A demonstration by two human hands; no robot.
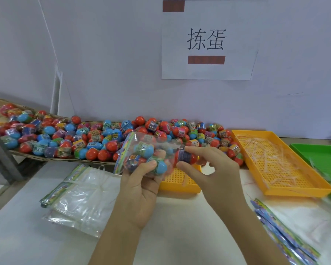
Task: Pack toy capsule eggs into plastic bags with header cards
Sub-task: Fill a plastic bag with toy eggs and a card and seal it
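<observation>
Several eggs point(144, 148) sit in the bag point(134, 139), gripped from below by the left hand point(139, 184). At its 3 o'clock the right hand point(214, 169) pinches a red egg point(185, 156) at the mouth. A loosened grip could spill them.

Two yellow trays point(180, 186) point(294, 191), one green tray point(317, 155), one paper sign point(208, 70), two hands point(141, 180) point(214, 169), eggs point(92, 153) beyond counting.
</observation>
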